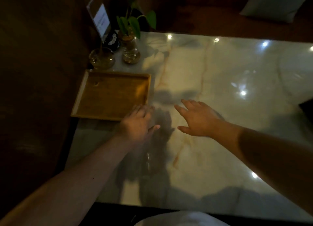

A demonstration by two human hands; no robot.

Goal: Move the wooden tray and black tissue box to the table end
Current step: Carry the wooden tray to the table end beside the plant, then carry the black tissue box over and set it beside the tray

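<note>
Your left hand is spread open, fingertips at the near right corner of the 1 tray. Your right hand, also open and empty, hovers just right. 2 hands, 2 glass vases beyond.

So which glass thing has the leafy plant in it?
The right glass vase, beside the tray's far end. Green leaves rise from it; the left bowl holds just a thin stem.

A wooden tray lies flat at the left edge of a glossy marble table. The left hand, fingers spread, touches the tray's near right corner. The right hand hovers open just right of it. Beyond the tray stand a potted plant and a sign holder.
</note>
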